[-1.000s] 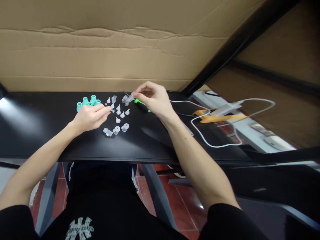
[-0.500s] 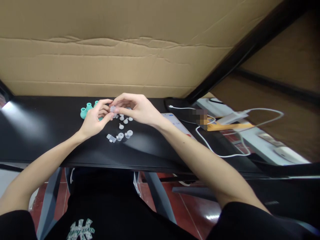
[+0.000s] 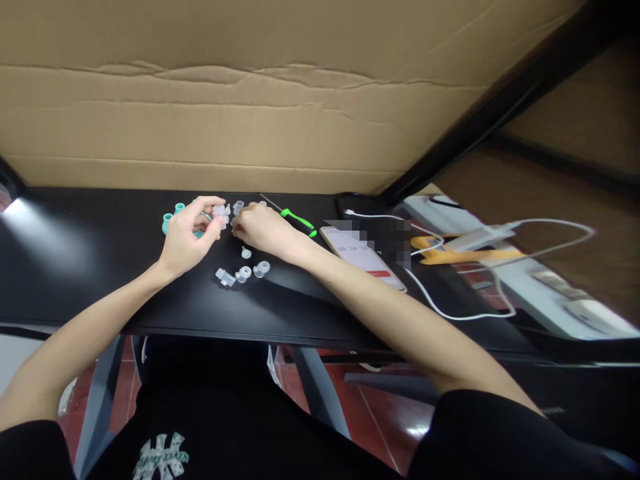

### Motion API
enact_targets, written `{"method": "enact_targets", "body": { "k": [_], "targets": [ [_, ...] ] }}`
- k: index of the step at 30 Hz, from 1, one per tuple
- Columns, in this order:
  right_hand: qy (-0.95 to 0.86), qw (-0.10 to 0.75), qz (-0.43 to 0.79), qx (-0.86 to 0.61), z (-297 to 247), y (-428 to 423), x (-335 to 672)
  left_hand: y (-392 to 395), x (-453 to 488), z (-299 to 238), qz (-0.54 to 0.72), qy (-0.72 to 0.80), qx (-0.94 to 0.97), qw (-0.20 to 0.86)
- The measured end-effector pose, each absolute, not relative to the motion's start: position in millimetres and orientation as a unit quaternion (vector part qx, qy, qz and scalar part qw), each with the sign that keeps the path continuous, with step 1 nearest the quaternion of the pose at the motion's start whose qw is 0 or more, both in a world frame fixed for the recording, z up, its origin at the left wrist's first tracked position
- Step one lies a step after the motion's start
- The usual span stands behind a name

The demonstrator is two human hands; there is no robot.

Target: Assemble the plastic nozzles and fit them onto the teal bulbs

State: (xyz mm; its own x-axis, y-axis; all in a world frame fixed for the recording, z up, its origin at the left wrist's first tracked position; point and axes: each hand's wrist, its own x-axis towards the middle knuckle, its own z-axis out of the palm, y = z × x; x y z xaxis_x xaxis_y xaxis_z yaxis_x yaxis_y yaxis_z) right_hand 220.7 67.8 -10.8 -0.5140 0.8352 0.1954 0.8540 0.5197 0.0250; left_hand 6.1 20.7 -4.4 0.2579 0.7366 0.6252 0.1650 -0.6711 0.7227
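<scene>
Two hands meet over the caps [image 3: 244, 273]: left hand [image 3: 186, 239] pinches a cap [image 3: 220, 212], right hand [image 3: 261, 230] curls its fingers, grip hidden; fitting likely needs fine alignment.

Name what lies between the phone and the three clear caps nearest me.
In the head view, your right forearm crosses between the phone and the clear caps.

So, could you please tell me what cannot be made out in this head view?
Head view, small clear piece pinched in the left hand: too small and blurred to tell its shape.
Head view, right hand: its curled fingers hide whatever they touch.
Head view, teal parts: mostly behind the left hand.
Head view, phone: screen masked by pixel blocks.
</scene>
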Motion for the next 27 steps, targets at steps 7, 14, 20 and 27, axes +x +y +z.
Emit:
{"method": "enact_targets", "body": {
  "k": [7, 14, 20, 27],
  "targets": [
    [-0.870, 0.066, -0.093, -0.479, -12, 74, 216, 21, 5, -7, 0.513, 0.301, 0.755, 0.276],
    [-0.830, 0.330, 0.065, -0.445, 8, 51, 239, 24, 7, -9, 0.513, 0.297, 0.739, 0.319],
    [-0.791, 0.470, 0.121, -0.374, 10, 9, 240, 20, 10, -11, 0.495, 0.278, 0.742, 0.356],
    [-0.806, 0.473, 0.124, -0.333, -2, 11, 235, 19, 10, -12, 0.475, 0.257, 0.763, 0.354]
  ]
}}
